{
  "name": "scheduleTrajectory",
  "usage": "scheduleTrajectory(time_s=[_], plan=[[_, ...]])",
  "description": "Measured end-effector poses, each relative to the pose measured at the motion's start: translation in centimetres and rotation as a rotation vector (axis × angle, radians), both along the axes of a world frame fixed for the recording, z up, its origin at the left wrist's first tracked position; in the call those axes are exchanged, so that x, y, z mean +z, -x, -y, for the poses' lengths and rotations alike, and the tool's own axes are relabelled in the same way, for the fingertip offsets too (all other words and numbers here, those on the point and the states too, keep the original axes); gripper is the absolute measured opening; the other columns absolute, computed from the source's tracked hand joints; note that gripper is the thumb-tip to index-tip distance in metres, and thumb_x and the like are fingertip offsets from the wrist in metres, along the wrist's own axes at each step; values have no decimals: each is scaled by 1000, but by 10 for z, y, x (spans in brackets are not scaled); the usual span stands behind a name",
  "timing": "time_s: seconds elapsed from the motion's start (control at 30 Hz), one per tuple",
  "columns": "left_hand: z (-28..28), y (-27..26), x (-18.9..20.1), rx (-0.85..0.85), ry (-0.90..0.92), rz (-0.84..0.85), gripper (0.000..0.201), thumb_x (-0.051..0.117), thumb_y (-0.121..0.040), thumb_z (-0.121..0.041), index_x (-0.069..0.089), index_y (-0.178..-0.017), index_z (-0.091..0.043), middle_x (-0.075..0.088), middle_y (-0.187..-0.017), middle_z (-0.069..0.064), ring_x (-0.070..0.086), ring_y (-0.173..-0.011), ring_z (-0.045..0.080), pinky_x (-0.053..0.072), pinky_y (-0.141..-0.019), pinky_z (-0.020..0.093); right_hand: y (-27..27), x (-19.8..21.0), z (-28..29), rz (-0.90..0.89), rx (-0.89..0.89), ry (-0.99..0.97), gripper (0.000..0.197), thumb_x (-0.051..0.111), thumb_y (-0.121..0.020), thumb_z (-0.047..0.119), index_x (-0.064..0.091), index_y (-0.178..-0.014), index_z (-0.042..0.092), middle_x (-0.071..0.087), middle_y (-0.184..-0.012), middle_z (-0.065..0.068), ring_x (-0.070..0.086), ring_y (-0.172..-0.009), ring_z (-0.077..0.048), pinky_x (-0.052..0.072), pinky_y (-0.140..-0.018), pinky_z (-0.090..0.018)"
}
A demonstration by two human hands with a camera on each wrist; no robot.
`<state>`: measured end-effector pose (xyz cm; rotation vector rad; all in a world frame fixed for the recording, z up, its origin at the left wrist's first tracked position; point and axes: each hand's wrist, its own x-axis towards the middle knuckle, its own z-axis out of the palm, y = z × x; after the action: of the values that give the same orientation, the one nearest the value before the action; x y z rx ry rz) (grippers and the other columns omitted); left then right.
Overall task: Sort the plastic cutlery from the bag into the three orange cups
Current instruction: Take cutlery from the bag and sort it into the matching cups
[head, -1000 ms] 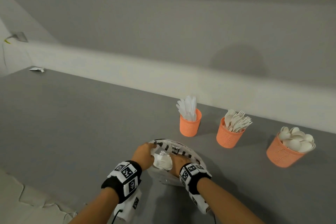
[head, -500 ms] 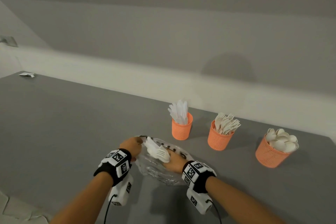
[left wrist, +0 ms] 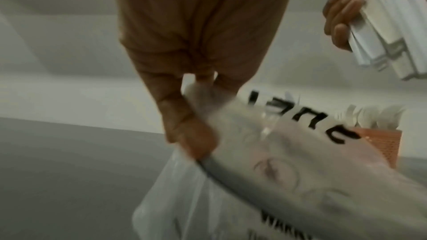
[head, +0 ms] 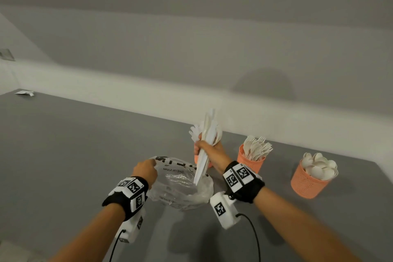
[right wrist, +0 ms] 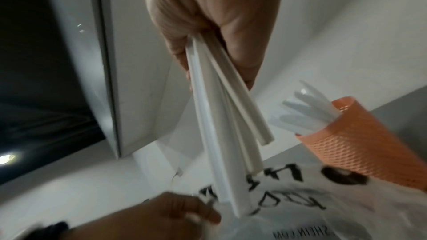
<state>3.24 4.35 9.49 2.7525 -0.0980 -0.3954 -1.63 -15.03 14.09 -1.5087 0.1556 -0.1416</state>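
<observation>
My right hand [head: 209, 151] grips a bundle of white plastic cutlery [head: 205, 134], lifted above the clear printed bag [head: 180, 185], handles pointing down at its mouth. In the right wrist view the handles [right wrist: 219, 125] fan out below my curled fingers. My left hand [head: 146, 170] pinches the bag's left rim [left wrist: 191, 134] and holds it up off the grey table. Three orange cups stand behind. The left one [right wrist: 346, 134] holds knives and is mostly hidden by my right hand in the head view. The middle cup [head: 251, 160] holds forks and the right cup [head: 308, 183] holds spoons.
The grey table [head: 74, 155] stretches wide to the left, with a small white scrap [head: 24, 93] at its far left corner. A pale ledge and wall [head: 276, 117] run just behind the cups. A dark window [right wrist: 46, 79] shows in the right wrist view.
My right hand has come up out of the bag with a bundle of cutlery, rising toward the left cup. My left hand stays on the bag's rim.
</observation>
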Motion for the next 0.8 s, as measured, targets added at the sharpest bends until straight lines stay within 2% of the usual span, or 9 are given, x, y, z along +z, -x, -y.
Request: scheduleTrajectory(time_s=[0.13, 0.27, 0.33, 0.4, 0.47, 0.53, 0.63, 0.7, 0.8], plan=[[12, 7, 24, -89, -114, 93, 32, 40, -94, -22, 58, -118, -10, 49, -125, 16, 48, -117, 33, 43, -100, 38, 0, 6, 33, 3, -114, -109, 24, 49, -84, -6, 49, -69, 12, 50, -45, 2, 47, -44, -10, 45, -51, -20], [49, 19, 55, -106, 391, 326, 22, 50, -92, -18, 65, -94, -2, 59, -102, 15, 57, -90, 28, 42, -77, 29, 5, 8, 53, 19, -200, -156, 20, 49, -86, -4, 49, -76, 13, 50, -47, 3, 49, -42, -8, 45, -48, -20], [76, 24, 66, -54, 753, 132, 22, 49, -93, -18, 62, -92, -1, 60, -87, 13, 53, -77, 23, 42, -70, 29, 8, 15, 58, 22, -231, -209, 18, 49, -88, -3, 49, -83, 14, 51, -44, 5, 49, -40, -6, 44, -45, -17], [99, 29, 69, 87, 1075, -199, 23, 43, -95, -22, 57, -86, -6, 56, -78, 8, 50, -70, 19, 42, -65, 27, 9, 23, 62, 37, -271, -249, 17, 51, -88, -2, 50, -83, 15, 51, -43, 6, 49, -40, -7, 45, -45, -18], [119, 32, 60, 195, 1250, -524, 33, 35, -98, -32, 53, -80, -10, 48, -73, 7, 43, -63, 17, 42, -59, 26, 10, 30, 67, 66, -316, -251, 19, 52, -85, -2, 51, -81, 16, 51, -44, 7, 48, -43, -9, 44, -50, -21], [136, 36, 47, 252, 1360, -743, 41, 32, -98, -41, 52, -89, -7, 42, -75, 9, 40, -62, 20, 49, -52, 26, 13, 36, 72, 95, -351, -253, 21, 52, -83, -4, 51, -82, 17, 50, -45, 6, 47, -44, -10, 42, -51, -22], [160, 48, 42, 339, 1490, -898, 54, 33, -97, -44, 43, -120, 4, 50, -103, 22, 53, -79, 30, 58, -60, 37, 21, 39, 77, 122, -400, -249, 21, 53, -82, -4, 52, -82, 17, 50, -50, 3, 47, -50, -12, 43, -56, -23], [177, 61, 48, 306, 1599, -993, 57, 27, -99, -42, 40, -125, 6, 52, -109, 24, 56, -90, 32, 54, -79, 45, 30, 31, 81, 95, -420, -195, 19, 54, -82, -3, 53, -84, 17, 51, -56, -1, 50, -54, -14, 46, -58, -22], [197, 72, 56, 180, 1618, -1007, 53, 22, -100, -39, 44, -130, -1, 58, -111, 20, 58, -98, 28, 53, -80, 41, 40, 10, 85, 6, -452, -109, 14, 57, -80, 1, 54, -85, 14, 53, -60, -4, 54, -58, -18, 50, -64, -29]])
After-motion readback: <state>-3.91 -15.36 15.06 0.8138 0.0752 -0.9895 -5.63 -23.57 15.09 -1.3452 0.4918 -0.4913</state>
